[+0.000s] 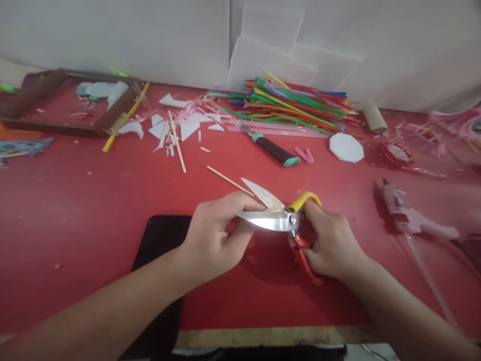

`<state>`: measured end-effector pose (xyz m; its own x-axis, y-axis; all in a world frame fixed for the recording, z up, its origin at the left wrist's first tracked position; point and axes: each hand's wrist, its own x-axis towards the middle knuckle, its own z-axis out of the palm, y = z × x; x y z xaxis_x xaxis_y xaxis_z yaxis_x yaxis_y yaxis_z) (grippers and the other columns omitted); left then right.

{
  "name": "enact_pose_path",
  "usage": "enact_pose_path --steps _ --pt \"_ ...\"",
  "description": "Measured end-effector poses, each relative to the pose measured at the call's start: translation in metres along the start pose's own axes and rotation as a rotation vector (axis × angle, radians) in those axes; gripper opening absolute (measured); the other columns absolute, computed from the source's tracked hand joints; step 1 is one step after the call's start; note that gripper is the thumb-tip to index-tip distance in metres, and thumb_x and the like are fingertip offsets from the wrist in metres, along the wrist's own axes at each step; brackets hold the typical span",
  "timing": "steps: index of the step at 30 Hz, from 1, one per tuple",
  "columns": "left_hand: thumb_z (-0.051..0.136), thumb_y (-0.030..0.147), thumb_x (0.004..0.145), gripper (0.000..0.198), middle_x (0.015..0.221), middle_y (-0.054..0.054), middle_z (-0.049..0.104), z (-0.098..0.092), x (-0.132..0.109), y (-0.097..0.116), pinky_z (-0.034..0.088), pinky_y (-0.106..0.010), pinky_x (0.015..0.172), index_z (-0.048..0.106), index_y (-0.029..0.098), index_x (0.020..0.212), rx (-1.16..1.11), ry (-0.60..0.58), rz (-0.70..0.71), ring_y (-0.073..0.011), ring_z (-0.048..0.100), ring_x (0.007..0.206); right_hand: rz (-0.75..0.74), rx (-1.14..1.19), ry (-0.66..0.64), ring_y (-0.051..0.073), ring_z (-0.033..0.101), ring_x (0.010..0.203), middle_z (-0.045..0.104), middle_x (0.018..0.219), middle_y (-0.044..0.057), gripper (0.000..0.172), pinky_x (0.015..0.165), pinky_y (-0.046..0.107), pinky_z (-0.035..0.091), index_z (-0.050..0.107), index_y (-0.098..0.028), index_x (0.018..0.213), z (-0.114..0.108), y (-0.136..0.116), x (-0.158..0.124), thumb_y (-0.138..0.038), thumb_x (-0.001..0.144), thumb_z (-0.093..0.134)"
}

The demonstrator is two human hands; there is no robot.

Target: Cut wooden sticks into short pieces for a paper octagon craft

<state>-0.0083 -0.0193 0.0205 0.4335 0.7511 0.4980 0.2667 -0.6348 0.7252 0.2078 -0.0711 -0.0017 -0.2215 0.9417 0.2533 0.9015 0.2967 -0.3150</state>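
Note:
My right hand (332,243) grips a pair of scissors (272,220) by its yellow and red handles, and the blades are spread, pointing left. My left hand (220,228) is closed beside the blades, thumb and fingertips drawn together. A thin wooden stick (227,179) runs from the upper left to my left fingers, and a pale bit in line with it shows between the blades. The blades and fingers hide part of the stick. Under my left forearm lies a black flat device (160,301), perhaps a phone or tablet.
Behind my hands lie a black-and-teal cutter (276,150), a white octagon (346,147), another stick (176,143) and white scraps (190,131). Colourful pipe cleaners (296,105) are heaped by the wall. A pink glue gun (413,210) rests right; a brown frame (52,125) sits left.

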Motion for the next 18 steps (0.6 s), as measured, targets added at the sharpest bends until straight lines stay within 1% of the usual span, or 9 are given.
enact_pose_path --steps 3,5,7,10,12,15,18 --pt "0.054 -0.003 0.071 0.024 0.066 0.005 0.07 -0.0006 0.0014 -0.0002 0.044 -0.014 0.044 0.063 0.018 0.078 -0.073 -0.028 -0.067 -0.0064 0.059 0.046 0.015 -0.006 0.012 0.01 0.036 0.046 0.043 0.057 -0.005 0.023 0.045 0.023 0.027 0.029 -0.024 0.072 0.0 0.0004 0.0 -0.027 0.066 0.051" --pt "0.055 -0.001 0.073 0.021 0.061 0.005 0.068 -0.0005 0.0024 -0.0004 0.044 -0.016 0.042 0.063 0.019 0.076 -0.142 -0.054 -0.121 -0.0071 0.058 0.044 0.015 0.012 0.012 0.009 0.035 0.045 0.044 0.057 -0.005 0.023 0.045 0.023 0.028 0.029 -0.024 0.072 -0.0007 0.0011 -0.0003 -0.027 0.066 0.051" --pt "0.056 0.001 0.074 0.02 0.06 0.005 0.068 0.0003 0.003 -0.0012 0.043 -0.017 0.04 0.063 0.019 0.076 -0.234 -0.081 -0.181 -0.0073 0.056 0.042 0.012 0.022 0.006 0.009 0.035 0.045 0.045 0.058 -0.004 0.023 0.045 0.023 0.028 0.03 -0.024 0.072 -0.0015 0.0018 -0.0008 -0.027 0.066 0.052" --pt "0.054 -0.001 0.075 0.023 0.06 0.004 0.068 0.0028 0.0026 -0.0034 0.042 -0.016 0.038 0.064 0.019 0.077 -0.382 -0.106 -0.237 -0.0067 0.054 0.04 0.013 0.019 -0.01 0.01 0.039 0.047 0.048 0.06 -0.003 0.021 0.046 0.023 0.029 0.034 -0.024 0.073 -0.0025 0.0028 -0.0015 -0.028 0.067 0.053" --pt "0.056 -0.001 0.076 0.021 0.056 0.004 0.066 0.0043 0.0022 -0.0046 0.042 -0.017 0.036 0.064 0.019 0.077 -0.439 -0.113 -0.255 -0.0068 0.053 0.038 0.018 0.012 -0.011 0.01 0.041 0.048 0.049 0.061 -0.003 0.019 0.047 0.023 0.03 0.036 -0.023 0.073 -0.0028 0.0033 -0.0019 -0.027 0.067 0.054" --pt "0.061 0.003 0.077 0.016 0.053 0.004 0.065 0.0052 0.0023 -0.0051 0.04 -0.017 0.034 0.063 0.019 0.076 -0.455 -0.108 -0.258 -0.0079 0.054 0.037 0.018 0.011 -0.001 0.01 0.04 0.049 0.049 0.062 -0.003 0.019 0.047 0.023 0.03 0.036 -0.023 0.073 -0.0029 0.0036 -0.0021 -0.026 0.067 0.053" --pt "0.062 0.003 0.078 0.015 0.055 0.003 0.066 0.0049 0.0033 -0.0041 0.041 -0.016 0.034 0.063 0.019 0.076 -0.427 -0.124 -0.255 -0.009 0.058 0.04 0.012 0.017 -0.005 0.01 0.039 0.048 0.048 0.062 -0.003 0.02 0.047 0.023 0.029 0.036 -0.023 0.074 -0.0028 0.0037 -0.0017 -0.027 0.066 0.054"
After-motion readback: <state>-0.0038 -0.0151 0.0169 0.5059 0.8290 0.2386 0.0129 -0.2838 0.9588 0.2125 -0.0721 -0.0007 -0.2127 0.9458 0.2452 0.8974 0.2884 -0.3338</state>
